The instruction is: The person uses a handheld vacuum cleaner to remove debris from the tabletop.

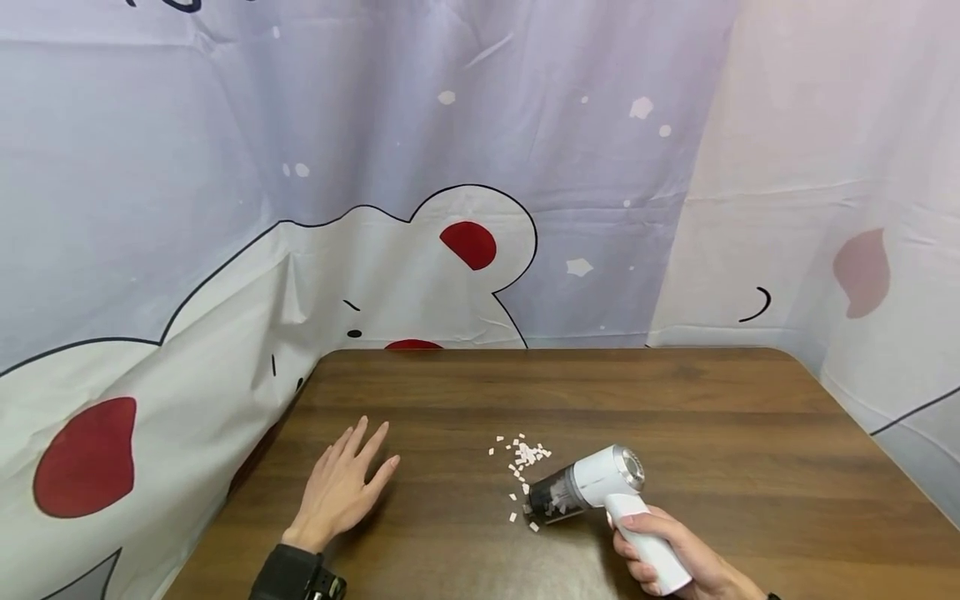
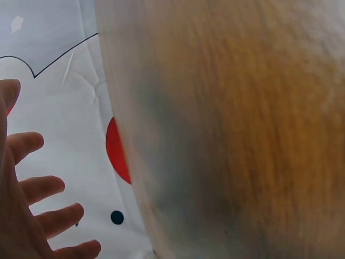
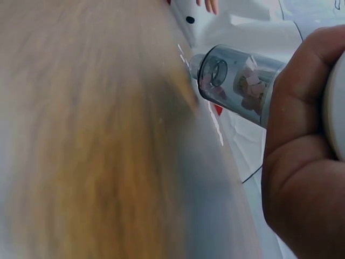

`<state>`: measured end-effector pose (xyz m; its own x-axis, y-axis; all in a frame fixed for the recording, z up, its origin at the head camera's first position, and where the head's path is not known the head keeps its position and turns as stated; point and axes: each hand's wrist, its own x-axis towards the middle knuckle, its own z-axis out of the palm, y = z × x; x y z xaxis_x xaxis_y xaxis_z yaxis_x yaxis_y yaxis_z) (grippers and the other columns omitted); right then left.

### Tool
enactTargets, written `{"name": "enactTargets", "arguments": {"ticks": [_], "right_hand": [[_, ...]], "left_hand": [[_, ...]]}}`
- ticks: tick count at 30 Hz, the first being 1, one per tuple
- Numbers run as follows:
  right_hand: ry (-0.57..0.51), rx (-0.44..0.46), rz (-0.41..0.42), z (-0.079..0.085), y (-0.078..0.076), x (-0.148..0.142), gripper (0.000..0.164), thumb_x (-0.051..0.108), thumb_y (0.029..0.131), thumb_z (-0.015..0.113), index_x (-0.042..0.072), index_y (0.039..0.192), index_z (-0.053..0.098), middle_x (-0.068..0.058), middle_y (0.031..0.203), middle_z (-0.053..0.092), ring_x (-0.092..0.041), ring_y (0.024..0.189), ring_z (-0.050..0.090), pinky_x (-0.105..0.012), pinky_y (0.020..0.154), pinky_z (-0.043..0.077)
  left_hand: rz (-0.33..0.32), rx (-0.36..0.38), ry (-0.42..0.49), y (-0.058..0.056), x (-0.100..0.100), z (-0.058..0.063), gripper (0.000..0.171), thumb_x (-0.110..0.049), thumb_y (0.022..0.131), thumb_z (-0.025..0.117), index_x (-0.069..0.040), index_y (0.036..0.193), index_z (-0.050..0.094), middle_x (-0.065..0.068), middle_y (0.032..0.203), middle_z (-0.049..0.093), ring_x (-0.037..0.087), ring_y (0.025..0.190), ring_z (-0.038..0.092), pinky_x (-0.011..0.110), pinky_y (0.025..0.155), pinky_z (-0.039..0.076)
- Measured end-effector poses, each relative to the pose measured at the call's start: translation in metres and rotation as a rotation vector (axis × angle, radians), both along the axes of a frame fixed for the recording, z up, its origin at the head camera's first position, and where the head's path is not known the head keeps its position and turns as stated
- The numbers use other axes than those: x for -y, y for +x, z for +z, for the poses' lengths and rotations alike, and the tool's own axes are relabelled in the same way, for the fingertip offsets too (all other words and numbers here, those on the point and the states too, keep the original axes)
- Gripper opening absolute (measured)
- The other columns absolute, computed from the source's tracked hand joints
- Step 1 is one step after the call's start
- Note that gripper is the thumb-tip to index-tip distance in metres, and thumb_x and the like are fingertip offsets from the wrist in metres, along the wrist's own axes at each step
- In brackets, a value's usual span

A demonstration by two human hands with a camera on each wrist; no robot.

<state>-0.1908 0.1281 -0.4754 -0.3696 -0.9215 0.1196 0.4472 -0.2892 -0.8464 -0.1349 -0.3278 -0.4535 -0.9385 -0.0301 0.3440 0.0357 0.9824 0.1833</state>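
A white handheld vacuum (image 1: 600, 477) is gripped by its handle in my right hand (image 1: 678, 550). Its clear dust cup (image 3: 242, 83) holds several paper bits, visible in the right wrist view. The nozzle end points left and down at the table, close to a scatter of small white paper pieces (image 1: 528, 454). Some pieces lie right beside the nozzle. Left of the papers, my left hand (image 1: 339, 487) is palm down with its fingers spread, holding nothing. In the left wrist view the spread fingers (image 2: 43, 189) show at the left edge.
The brown wooden table (image 1: 675, 400) has rounded far corners. A printed cloth (image 1: 585, 167) with white cartoon figures and red patches hangs behind it and along both sides. A dark band with a device (image 1: 296, 575) is on the left wrist.
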Motion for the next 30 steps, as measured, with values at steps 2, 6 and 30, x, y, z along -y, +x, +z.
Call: {"name": "enactTargets", "arguments": {"ticks": [2,6,30], "right_hand": [[0.023,-0.001,-0.009,0.002,0.000,-0.001,0.031,0.007,0.102,0.021,0.006,0.113,0.050,0.002,0.085,0.052,-0.003,0.063,0.052,-0.018,0.055,0.046],[0.043,0.014,-0.014,0.005,0.000,-0.006,0.030,0.008,0.102,0.022,0.006,0.112,0.050,0.003,0.085,0.052,-0.003,0.063,0.052,-0.017,0.055,0.045],[0.026,0.033,-0.113,0.001,0.003,0.027,0.026,0.008,0.103,0.025,0.008,0.109,0.050,0.001,0.083,0.054,-0.006,0.064,0.053,-0.020,0.055,0.045]], "left_hand": [[-0.002,0.001,0.005,0.000,-0.001,-0.001,0.063,-0.057,0.096,0.043,-0.018,0.146,0.043,0.019,0.149,0.034,0.041,0.133,0.034,0.065,0.098,0.030],[-0.007,0.003,0.010,-0.002,-0.002,-0.001,0.063,-0.056,0.096,0.043,-0.019,0.146,0.042,0.019,0.149,0.034,0.041,0.133,0.034,0.065,0.099,0.030],[-0.010,0.008,0.012,-0.001,-0.005,-0.005,0.063,-0.056,0.096,0.043,-0.018,0.146,0.042,0.020,0.149,0.034,0.042,0.132,0.034,0.065,0.099,0.028]]}}
